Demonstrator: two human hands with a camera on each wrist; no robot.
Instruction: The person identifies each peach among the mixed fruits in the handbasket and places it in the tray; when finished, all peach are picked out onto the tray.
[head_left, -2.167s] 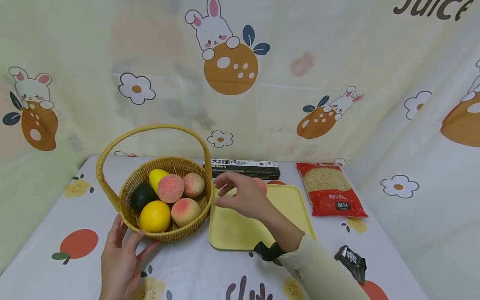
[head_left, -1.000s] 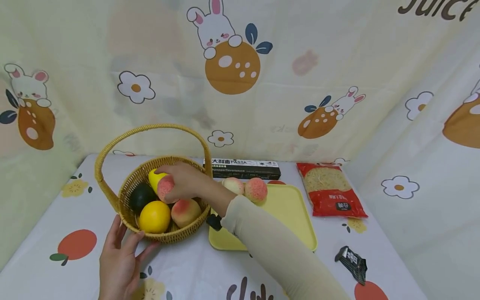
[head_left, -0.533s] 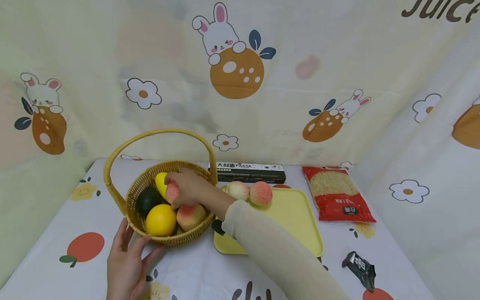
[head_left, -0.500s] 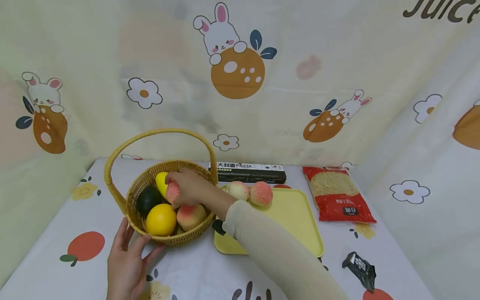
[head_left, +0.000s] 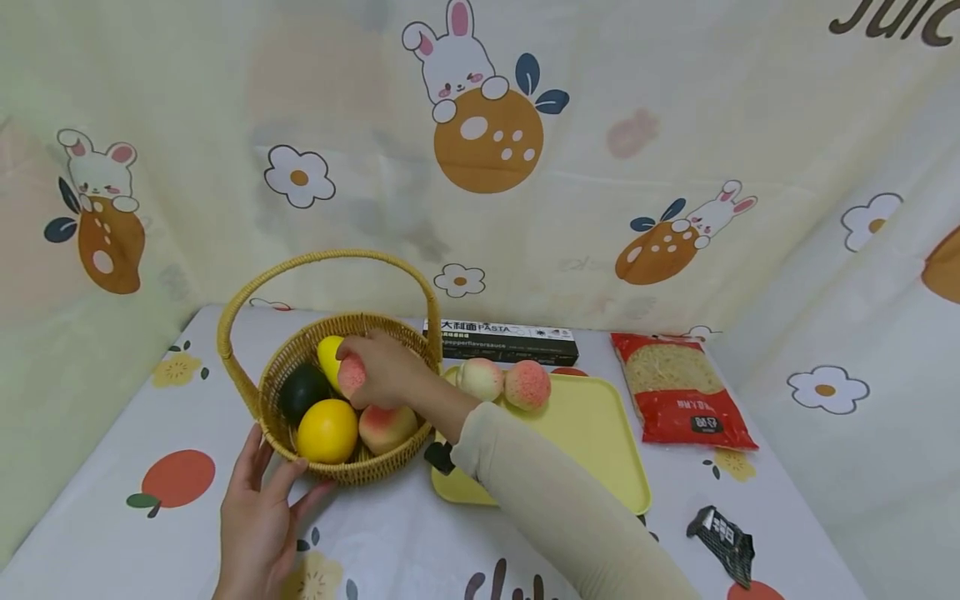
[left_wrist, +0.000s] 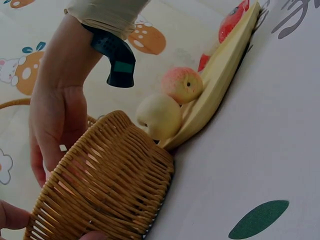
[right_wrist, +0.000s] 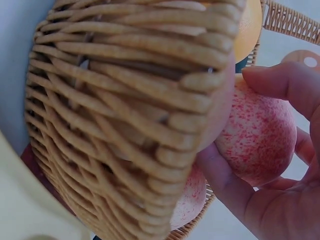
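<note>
In the head view, a wicker basket [head_left: 375,475] holds peaches, an orange-yellow round fruit [head_left: 327,431], a dark green fruit [head_left: 303,392] and a yellow fruit [head_left: 328,360]. Over the basket's right side reaches my right hand [head_left: 393,367], pinching a pink speckled peach [right_wrist: 262,130] between thumb and fingers. Another peach [head_left: 387,429] lies just below that hand. My left hand [head_left: 262,508] rests with spread fingers against the basket's outer front-left side, one fingertip at the rim. Two peaches, one pale [head_left: 480,379] and one pink [head_left: 528,385], sit on the yellow tray [head_left: 592,442].
Behind the tray lies a black pasta box [head_left: 502,343]. A red-and-clear bag of food [head_left: 684,387] is to its right, and a small black packet [head_left: 723,542] lies nearer. The basket's tall handle [head_left: 330,257] arches over the fruit. A patterned curtain [head_left: 360,225] hangs behind.
My right hand has moved left from over the tray into the basket and taken hold of the pink peach. My left hand has stayed at the basket. The whole head view shifts slightly.
</note>
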